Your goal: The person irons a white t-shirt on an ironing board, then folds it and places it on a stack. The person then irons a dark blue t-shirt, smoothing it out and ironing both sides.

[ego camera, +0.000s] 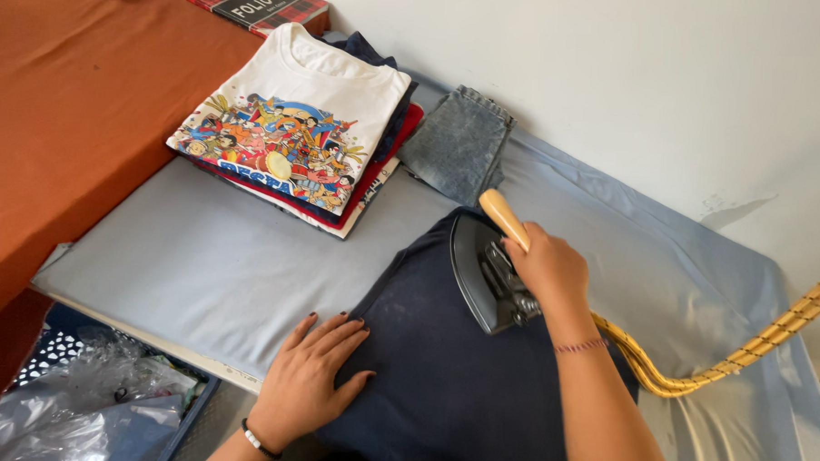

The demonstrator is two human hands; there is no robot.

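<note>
- Dark navy cotton garment (459, 378) spread flat on the pale blue-grey padded ironing sheet (200, 269), near edge hanging toward the wearer; cloth under and around the iron looking smooth, so pressing judged to be under way rather than just begun.
- Right hand (549, 267) clenched round the pale wooden handle (503, 217) of the dark metal flat iron (485, 279), sole plate resting on the upper part of the navy garment, tip pointing up and away.
- Left hand (309, 381) lying flat, fingers (338, 332) released and spread, pinning the garment's left edge where it meets the sheet; grasping nothing.
- Yellow braided cord (696, 372) trailing from behind the right wrist across the sheet and off to the right.
- Already finished, judging by the pile: folded stack of shirts (295, 145) at the far left of the sheet, white printed tee with a colourful cartoon picture on top, red and dark pieces beneath.
- Folded faded-blue denim piece (457, 143) just beside that stack, apart from the iron.
- Left to do, as far as visible: lower half of the navy garment not yet reached, then folding.
- Orange-brown cloth-covered surface (69, 109) along the left; crumpled clear plastic bags in a blue basket (86, 410) below, contents unclear.
</note>
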